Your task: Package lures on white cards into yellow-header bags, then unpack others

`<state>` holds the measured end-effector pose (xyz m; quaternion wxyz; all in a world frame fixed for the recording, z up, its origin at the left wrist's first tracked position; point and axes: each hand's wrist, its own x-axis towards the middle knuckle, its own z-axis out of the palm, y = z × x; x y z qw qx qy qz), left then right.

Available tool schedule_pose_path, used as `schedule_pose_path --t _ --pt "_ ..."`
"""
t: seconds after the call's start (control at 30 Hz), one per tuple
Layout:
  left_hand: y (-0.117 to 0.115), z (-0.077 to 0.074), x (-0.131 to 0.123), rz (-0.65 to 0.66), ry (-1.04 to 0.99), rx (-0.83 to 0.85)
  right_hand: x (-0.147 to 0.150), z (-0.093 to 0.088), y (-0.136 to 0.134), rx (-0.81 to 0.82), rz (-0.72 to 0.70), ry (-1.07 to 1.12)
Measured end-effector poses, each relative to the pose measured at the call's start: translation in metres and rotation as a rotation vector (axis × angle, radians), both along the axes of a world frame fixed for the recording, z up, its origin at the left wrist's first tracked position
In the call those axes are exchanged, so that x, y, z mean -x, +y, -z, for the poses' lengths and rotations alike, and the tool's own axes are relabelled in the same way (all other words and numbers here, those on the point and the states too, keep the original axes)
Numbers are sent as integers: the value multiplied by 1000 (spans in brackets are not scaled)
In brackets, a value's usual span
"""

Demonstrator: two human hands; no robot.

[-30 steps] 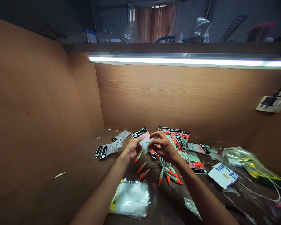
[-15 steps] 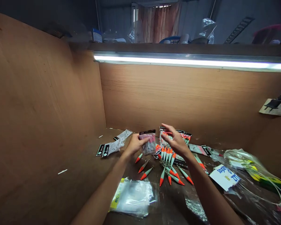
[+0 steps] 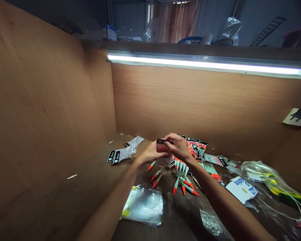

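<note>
A small clear packet with a dark header (image 3: 163, 142) is held between both hands. My left hand (image 3: 152, 153) grips its left side, and my right hand (image 3: 177, 146) pinches the header from the right. Below and to the right of the packet lies a cluster of orange-and-pale-green lures (image 3: 182, 174). A few more such lures (image 3: 156, 175) rest under my left hand. Filled orange packets (image 3: 197, 147) are stacked behind my right hand. Clear plastic bags with a yellow strip (image 3: 144, 206) lie nearer to me.
Packets with black headers (image 3: 122, 154) lie at the left. To the right are a white handwritten card (image 3: 241, 190) and a large clear bag (image 3: 261, 169). A bag of small metal pieces (image 3: 210, 222) is by my right forearm. Wooden walls (image 3: 190, 103) enclose the table.
My right hand has moved left and closed on the packet's header, beside my left hand. The header has tilted. The camera view has shifted slightly.
</note>
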<state>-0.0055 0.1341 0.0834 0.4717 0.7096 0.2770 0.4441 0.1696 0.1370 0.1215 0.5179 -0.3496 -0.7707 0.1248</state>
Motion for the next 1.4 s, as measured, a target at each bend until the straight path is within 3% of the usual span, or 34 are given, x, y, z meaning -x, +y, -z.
schedule_pose_path --t 0.07,0.17,0.3,0.43,0.57,0.63,0.77,0.93,1.03,1.13,1.2,1.27,1.4 --pt "1 1 0 -9 -28 -34 -1 -3 0 34 14 14" --pt "4 1 9 -146 15 -81 -7 0 -1 -8 87 79" --pt "8 -2 27 -270 112 -79 -8 8 -1 -9 112 -28" --pt "7 -3 30 -226 119 -95 1 10 -2 -5 109 -27" --pt "3 0 15 -101 74 -95 13 7 -4 39 32 82" --pt "6 4 9 -128 33 -95 17 5 -3 52 0 145" --pt "24 10 18 -486 39 -145 12 6 6 70 -104 89" --pt "42 17 75 -950 16 -117 -15 36 38 319 99 -521" --pt "43 23 106 -1171 38 -114 -26 61 59 463 161 -742" --pt "39 26 117 -1422 195 -229 -23 75 76 549 204 -877" --pt "37 23 114 -1503 312 -352 -16 77 83 595 213 -939" --pt "37 20 106 -1357 429 -458 -10 76 89 646 202 -977" --pt "38 24 79 -794 688 -554 -5 73 92 746 159 -969"
